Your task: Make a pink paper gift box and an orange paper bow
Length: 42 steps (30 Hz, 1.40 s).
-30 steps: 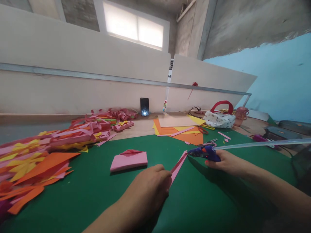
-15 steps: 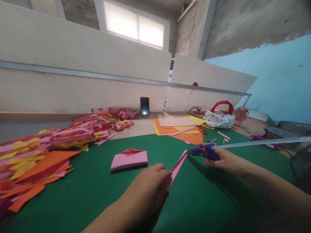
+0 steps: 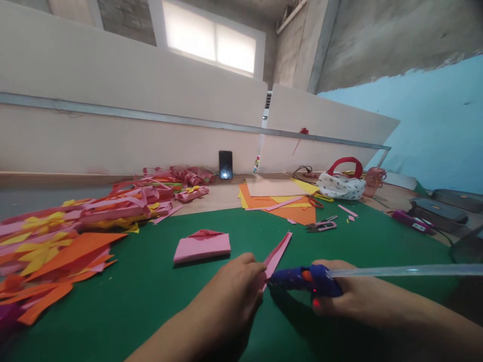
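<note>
Pinched in my left hand (image 3: pixel 241 281) is a narrow pink strip (image 3: pixel 278 254), its free end pointing away from me over the green mat (image 3: pixel 151 291). My right hand (image 3: pixel 339 291) grips a blue glue gun (image 3: pixel 305 281) with a long clear glue stick (image 3: pixel 407 271) coming out of its back. The gun's nozzle meets the strip close to my left fingertips; whether glue is coming out is too small to tell. Left of my hands lies a folded pink piece (image 3: pixel 202 248), flat on the mat.
Pink, yellow and orange cut pieces (image 3: pixel 75 216) heap along the left. Thread snips (image 3: pixel 322 226) lie beyond my right hand, near stacked coloured sheets (image 3: pixel 277 188). A phone (image 3: pixel 225 165) leans at the back. A purple power strip (image 3: pixel 412 221) and patterned bag (image 3: pixel 339 186) are rightward.
My right hand has drawn the glue gun nearer to me along the strip, from its far end to my left fingers. The snips now show fully. My left hand has hardly moved.
</note>
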Each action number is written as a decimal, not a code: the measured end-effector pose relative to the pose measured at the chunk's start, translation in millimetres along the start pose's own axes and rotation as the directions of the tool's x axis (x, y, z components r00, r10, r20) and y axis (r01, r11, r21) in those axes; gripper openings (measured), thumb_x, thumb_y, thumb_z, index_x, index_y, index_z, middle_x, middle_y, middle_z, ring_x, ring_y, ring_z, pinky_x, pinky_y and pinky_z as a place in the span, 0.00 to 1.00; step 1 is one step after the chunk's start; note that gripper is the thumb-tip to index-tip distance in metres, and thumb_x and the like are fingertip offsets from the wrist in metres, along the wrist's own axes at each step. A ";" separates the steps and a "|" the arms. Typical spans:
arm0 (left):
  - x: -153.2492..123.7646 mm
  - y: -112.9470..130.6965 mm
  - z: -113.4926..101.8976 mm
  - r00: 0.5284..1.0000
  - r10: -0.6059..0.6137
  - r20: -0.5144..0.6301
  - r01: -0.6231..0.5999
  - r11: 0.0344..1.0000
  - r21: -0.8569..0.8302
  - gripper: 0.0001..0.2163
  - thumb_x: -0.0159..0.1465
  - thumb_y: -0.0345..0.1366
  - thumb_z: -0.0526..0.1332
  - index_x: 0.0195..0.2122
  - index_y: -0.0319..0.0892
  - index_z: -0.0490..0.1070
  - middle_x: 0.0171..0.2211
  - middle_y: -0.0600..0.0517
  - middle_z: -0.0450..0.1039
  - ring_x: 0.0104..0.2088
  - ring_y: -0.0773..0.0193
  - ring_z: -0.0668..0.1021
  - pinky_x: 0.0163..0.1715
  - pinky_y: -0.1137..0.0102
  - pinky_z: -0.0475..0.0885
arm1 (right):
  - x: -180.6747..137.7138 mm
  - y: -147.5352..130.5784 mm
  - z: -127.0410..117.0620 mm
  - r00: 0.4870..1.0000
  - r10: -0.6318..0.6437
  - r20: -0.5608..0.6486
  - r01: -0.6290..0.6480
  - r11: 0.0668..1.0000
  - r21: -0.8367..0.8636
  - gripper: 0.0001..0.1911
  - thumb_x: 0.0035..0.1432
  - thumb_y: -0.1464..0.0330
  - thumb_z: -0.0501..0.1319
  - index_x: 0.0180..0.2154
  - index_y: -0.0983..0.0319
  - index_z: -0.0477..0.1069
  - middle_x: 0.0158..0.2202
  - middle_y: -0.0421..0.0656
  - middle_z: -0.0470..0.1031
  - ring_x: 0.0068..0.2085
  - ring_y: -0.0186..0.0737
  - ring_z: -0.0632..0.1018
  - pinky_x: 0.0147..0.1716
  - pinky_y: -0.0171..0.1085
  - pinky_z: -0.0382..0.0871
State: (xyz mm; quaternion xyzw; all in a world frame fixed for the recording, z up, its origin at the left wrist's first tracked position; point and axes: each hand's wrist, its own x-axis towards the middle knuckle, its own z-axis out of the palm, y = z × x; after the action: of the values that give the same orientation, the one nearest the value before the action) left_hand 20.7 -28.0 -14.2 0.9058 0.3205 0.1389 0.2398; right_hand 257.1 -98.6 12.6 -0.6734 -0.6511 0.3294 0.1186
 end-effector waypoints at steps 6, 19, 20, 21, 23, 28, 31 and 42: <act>-11.7 2.7 -20.0 0.995 0.000 0.101 0.017 0.985 -0.171 0.15 0.51 0.25 0.57 0.38 0.47 0.71 0.36 0.54 0.65 0.34 0.66 0.71 0.31 0.74 0.67 | 0.1 -1.7 -1.4 0.999 0.023 0.038 -0.023 1.000 -0.006 0.17 0.48 0.55 0.64 0.38 0.57 0.71 0.36 0.39 0.70 0.34 0.40 0.71 0.29 0.32 0.63; -6.5 -9.6 -32.8 0.951 -0.027 0.309 0.126 0.944 -0.305 0.25 0.42 0.28 0.68 0.44 0.46 0.72 0.37 0.56 0.62 0.32 0.68 0.71 0.28 0.75 0.66 | -7.1 -28.5 8.7 0.986 0.001 0.164 0.000 1.000 -0.008 0.16 0.44 0.58 0.66 0.34 0.59 0.70 0.35 0.37 0.68 0.34 0.36 0.69 0.29 0.30 0.61; -6.5 -10.2 -32.7 0.950 -0.027 0.312 0.129 0.942 -0.310 0.26 0.42 0.27 0.68 0.46 0.46 0.71 0.38 0.56 0.62 0.33 0.67 0.71 0.29 0.75 0.66 | -7.6 -30.8 10.0 0.984 -0.006 0.176 0.005 1.000 0.004 0.16 0.44 0.59 0.67 0.34 0.59 0.70 0.33 0.36 0.67 0.32 0.35 0.68 0.27 0.30 0.60; -6.7 -10.6 -32.6 0.949 -0.031 0.313 0.134 0.941 -0.312 0.28 0.42 0.27 0.68 0.47 0.47 0.70 0.39 0.55 0.62 0.33 0.67 0.71 0.29 0.75 0.66 | -8.1 -32.7 11.4 0.983 -0.011 0.186 0.008 1.000 0.016 0.15 0.44 0.60 0.67 0.34 0.59 0.70 0.32 0.36 0.67 0.31 0.33 0.67 0.26 0.29 0.59; -7.3 -10.7 -32.4 0.949 -0.034 0.312 0.138 0.938 -0.318 0.30 0.42 0.27 0.67 0.50 0.46 0.68 0.39 0.55 0.62 0.34 0.66 0.71 0.30 0.75 0.67 | -9.2 -35.3 13.8 0.979 -0.026 0.202 0.019 0.999 0.034 0.15 0.43 0.61 0.67 0.33 0.60 0.69 0.32 0.36 0.66 0.29 0.32 0.66 0.24 0.28 0.58; -8.8 -9.3 -31.7 0.960 0.044 0.275 0.038 0.958 -0.286 0.22 0.46 0.26 0.62 0.45 0.44 0.71 0.39 0.54 0.63 0.32 0.67 0.70 0.28 0.75 0.66 | -9.2 -30.1 11.4 0.982 0.007 0.189 -0.009 1.000 0.005 0.15 0.44 0.60 0.67 0.33 0.59 0.70 0.33 0.37 0.67 0.31 0.34 0.67 0.26 0.29 0.60; -9.0 -8.6 -31.0 0.964 0.067 0.257 0.001 0.967 -0.255 0.21 0.48 0.26 0.60 0.45 0.44 0.70 0.38 0.53 0.63 0.31 0.68 0.70 0.27 0.75 0.65 | -4.8 -22.5 3.7 0.989 -0.004 0.146 0.009 0.999 -0.035 0.16 0.46 0.57 0.66 0.34 0.59 0.71 0.34 0.38 0.67 0.33 0.36 0.67 0.28 0.31 0.60; -10.3 -10.9 -30.2 0.971 0.081 0.226 -0.019 0.964 -0.264 0.24 0.49 0.28 0.60 0.50 0.44 0.69 0.37 0.53 0.64 0.30 0.68 0.71 0.27 0.75 0.66 | 22.1 7.4 -28.6 0.995 -0.035 0.092 0.038 0.999 -0.023 0.15 0.52 0.57 0.62 0.36 0.61 0.72 0.26 0.36 0.60 0.28 0.34 0.60 0.26 0.31 0.54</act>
State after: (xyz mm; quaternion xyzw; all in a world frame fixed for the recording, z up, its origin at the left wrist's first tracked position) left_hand -5.0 -16.9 4.6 0.8845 0.2458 0.0775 0.3890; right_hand 278.7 -70.7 23.4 -0.6470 -0.6721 0.3496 0.0863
